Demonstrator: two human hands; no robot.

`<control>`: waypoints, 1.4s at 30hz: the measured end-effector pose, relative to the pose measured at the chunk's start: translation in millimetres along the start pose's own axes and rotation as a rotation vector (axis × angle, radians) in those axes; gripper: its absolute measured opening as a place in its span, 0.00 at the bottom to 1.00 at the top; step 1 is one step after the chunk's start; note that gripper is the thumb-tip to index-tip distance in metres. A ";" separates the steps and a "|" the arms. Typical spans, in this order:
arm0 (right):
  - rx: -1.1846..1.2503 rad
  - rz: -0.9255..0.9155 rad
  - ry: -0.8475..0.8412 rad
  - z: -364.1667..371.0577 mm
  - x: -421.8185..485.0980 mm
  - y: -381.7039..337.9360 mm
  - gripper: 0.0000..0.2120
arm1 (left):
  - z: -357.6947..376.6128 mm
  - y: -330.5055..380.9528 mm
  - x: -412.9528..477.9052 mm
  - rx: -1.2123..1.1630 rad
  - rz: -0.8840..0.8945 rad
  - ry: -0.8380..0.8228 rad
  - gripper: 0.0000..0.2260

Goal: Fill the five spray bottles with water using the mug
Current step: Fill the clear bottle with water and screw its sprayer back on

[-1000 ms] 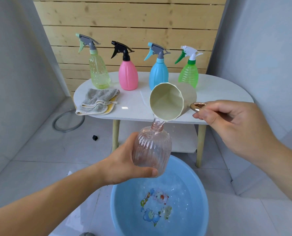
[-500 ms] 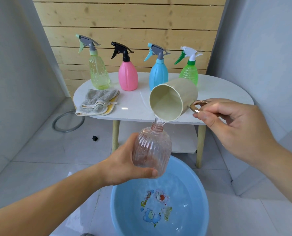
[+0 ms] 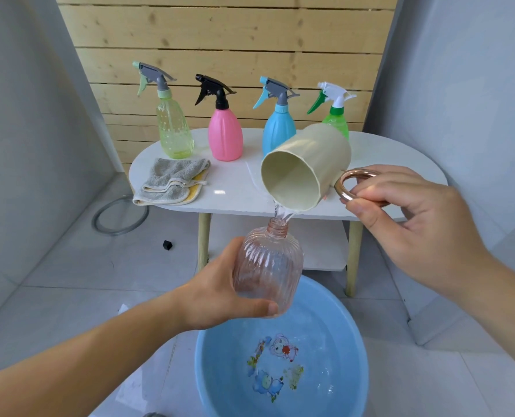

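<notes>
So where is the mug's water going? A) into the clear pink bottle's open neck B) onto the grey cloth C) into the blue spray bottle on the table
A: the tilted mug pours a stream into the neck of the clear pink bottle held by the left hand.

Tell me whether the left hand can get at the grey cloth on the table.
Probably not yet: the left hand grips the clear pink bottle under the pouring mug. The way itself looks free, since the cloth lies by the near left edge of the table, nothing before it.
</notes>
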State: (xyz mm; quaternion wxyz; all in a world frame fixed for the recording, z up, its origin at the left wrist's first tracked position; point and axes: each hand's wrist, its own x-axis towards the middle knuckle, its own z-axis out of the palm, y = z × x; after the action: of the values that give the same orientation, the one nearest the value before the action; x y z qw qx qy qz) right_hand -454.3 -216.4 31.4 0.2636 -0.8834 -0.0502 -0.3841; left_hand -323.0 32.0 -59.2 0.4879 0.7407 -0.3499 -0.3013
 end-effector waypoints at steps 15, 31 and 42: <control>-0.210 -0.375 -0.028 4.0 -0.6 2.6 0.09 | -0.2 -0.9 -0.1 -0.002 -0.007 0.005 0.43; 0.682 1.168 -0.310 98.0 -79.0 58.3 0.17 | -4.9 -13.5 -6.2 -0.030 -0.070 -0.006 0.45; -0.041 0.800 -0.752 194.6 -175.2 151.0 0.19 | -4.4 -25.1 1.2 -0.077 -0.105 0.031 0.44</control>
State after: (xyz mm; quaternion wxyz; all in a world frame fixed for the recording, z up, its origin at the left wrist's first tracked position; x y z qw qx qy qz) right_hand -406.1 -227.6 -266.8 0.3356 -0.9149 0.2064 0.0875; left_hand -313.2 40.3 -81.3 0.5048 0.7434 -0.2912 -0.3282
